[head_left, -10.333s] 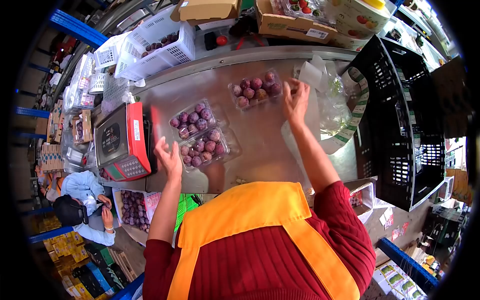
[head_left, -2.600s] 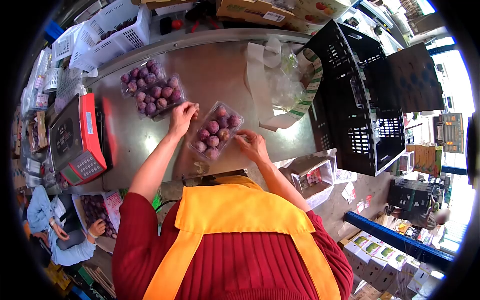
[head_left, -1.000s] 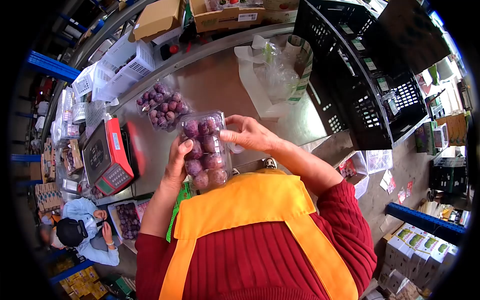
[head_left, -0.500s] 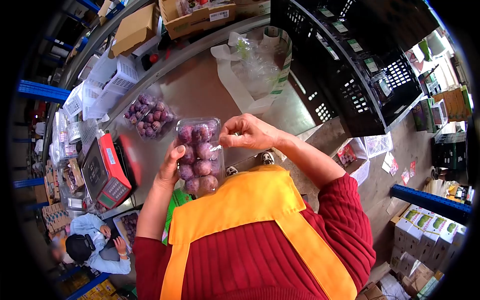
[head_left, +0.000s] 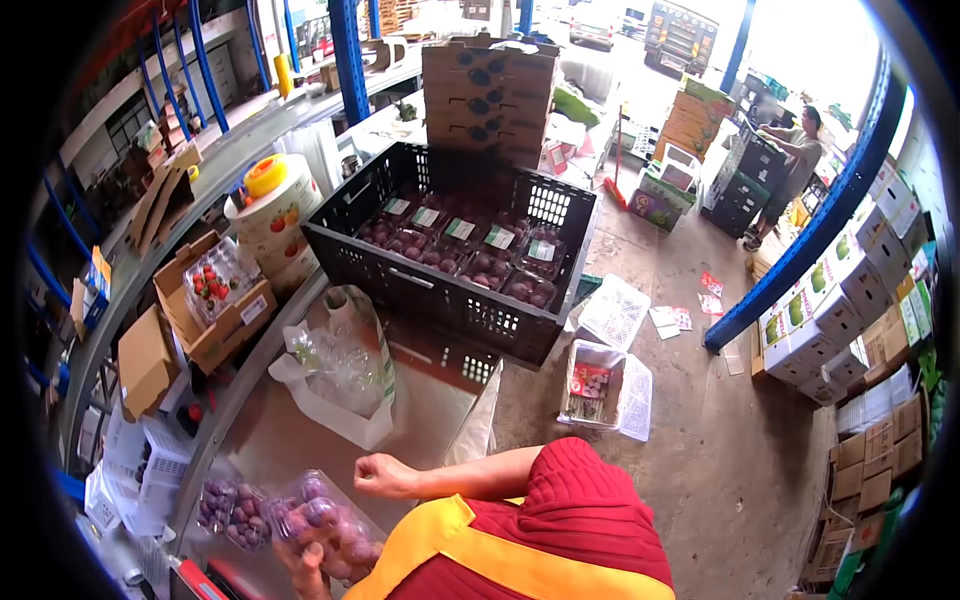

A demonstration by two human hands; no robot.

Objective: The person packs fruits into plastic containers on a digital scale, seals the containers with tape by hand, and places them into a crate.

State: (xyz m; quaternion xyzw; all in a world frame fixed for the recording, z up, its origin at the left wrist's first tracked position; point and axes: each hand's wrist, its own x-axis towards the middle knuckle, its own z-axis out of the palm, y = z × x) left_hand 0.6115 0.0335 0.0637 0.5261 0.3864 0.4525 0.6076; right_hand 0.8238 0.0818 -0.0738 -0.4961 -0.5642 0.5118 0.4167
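My left hand [head_left: 303, 570] is wrapped round the lower side of a clear plastic punnet of plums [head_left: 325, 525], thumb against its wall. My right hand [head_left: 387, 475] is closed, fingers curled in, above and to the right of the punnet and apart from it. Whatever its fingers hold, if anything, is hidden. Close to the left of the held punnet, more plums in clear plastic [head_left: 232, 512] lie on the metal table [head_left: 300, 410]. Beyond my right hand, a roll of clear bags or film with a white band [head_left: 345, 385] rests on the tabletop.
A black crate [head_left: 440, 285] of labelled plum punnets stands at the table's far end. A strawberry carton [head_left: 215, 300] and large printed rolls [head_left: 275, 215] line the left edge. White baskets [head_left: 597, 385] sit on the floor at right. Another person [head_left: 795, 165] stands by far crates.
The view has swung up and to the right, bringing the black crate's contents into sight. My right hand has come away from the punnet's edge; my left still holds the punnet.
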